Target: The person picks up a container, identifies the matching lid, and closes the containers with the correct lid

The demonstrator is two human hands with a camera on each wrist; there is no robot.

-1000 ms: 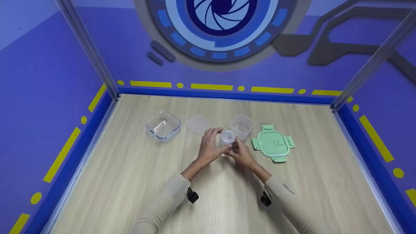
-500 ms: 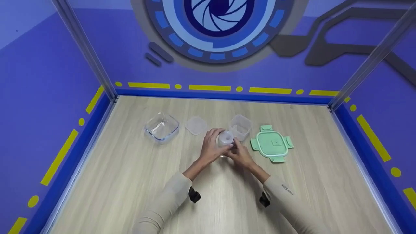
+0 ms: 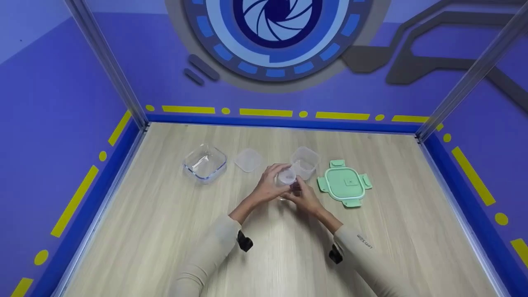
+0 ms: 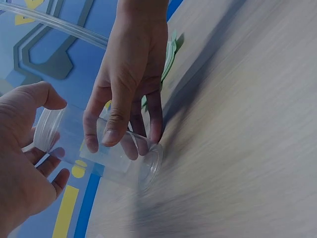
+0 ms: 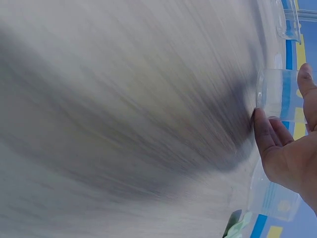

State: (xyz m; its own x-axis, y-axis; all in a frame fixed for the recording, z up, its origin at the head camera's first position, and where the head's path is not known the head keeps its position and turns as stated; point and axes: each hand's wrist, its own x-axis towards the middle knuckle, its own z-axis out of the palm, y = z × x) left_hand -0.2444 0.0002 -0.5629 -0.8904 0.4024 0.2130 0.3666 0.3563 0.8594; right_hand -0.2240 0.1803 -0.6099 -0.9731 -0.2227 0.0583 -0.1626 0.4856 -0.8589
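Since half a second ago, the person's left grip [image 3: 267,187] is turning slightly, its wrist edging toward eleven o'clock, while the right grip [image 3: 305,200] is staying put. Thumb and fingers of the left are curling round the top of an upright clear cup [image 4: 116,171]; the right is grasping its lower body. Around it on the wood-grain surface [image 3: 284,255], a glass dish [image 3: 204,179] is sitting past nine o'clock, a translucent flat lid [image 3: 248,160] is lying near ten, a translucent tub [image 3: 306,156] is standing past one, and a green lid [image 3: 345,184] is lying at three.
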